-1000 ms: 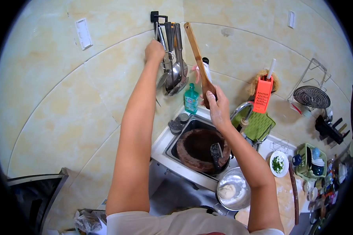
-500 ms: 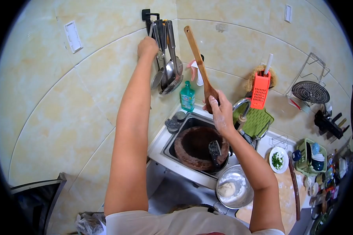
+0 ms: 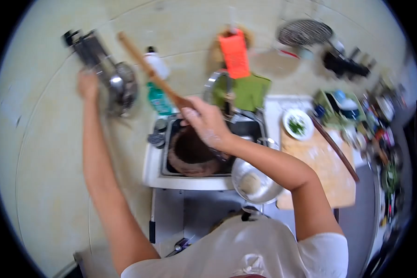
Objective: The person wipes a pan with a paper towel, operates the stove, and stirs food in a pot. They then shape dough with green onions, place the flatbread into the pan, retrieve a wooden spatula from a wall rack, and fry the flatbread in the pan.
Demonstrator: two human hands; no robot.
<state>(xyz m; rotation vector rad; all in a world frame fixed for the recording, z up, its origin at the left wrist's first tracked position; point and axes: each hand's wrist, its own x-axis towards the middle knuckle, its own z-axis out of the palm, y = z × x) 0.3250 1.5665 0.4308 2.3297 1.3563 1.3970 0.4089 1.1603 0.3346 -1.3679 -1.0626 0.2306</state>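
Observation:
My right hand (image 3: pixel 208 123), dusted with white flour, is closed around the wide lower end of a wooden spatula (image 3: pixel 146 67). Its long handle points up and to the left. My left hand (image 3: pixel 88 84) is raised against the hanging metal kitchen utensils (image 3: pixel 118 81), several ladles and strainers on a wall hook. Motion blur smears its fingers, so whether it grips one of them does not show. Below my right forearm a metal pot (image 3: pixel 268 190) holds a pale lump of dough (image 3: pixel 250 183).
A large dark round pan (image 3: pixel 194 167) sits in the sink, near the faucet (image 3: pixel 228 95). Beside it are a green bottle (image 3: pixel 159 98), an orange grater (image 3: pixel 236 54) on the wall, a floured board (image 3: pixel 306 155), a rolling pin (image 3: pixel 336 149) and a plate of chopped greens (image 3: pixel 287 121).
The view has swung right and down, so the utensils sit further left. My right hand still holds the wooden spatula, and my left hand remains by the hanging utensils.

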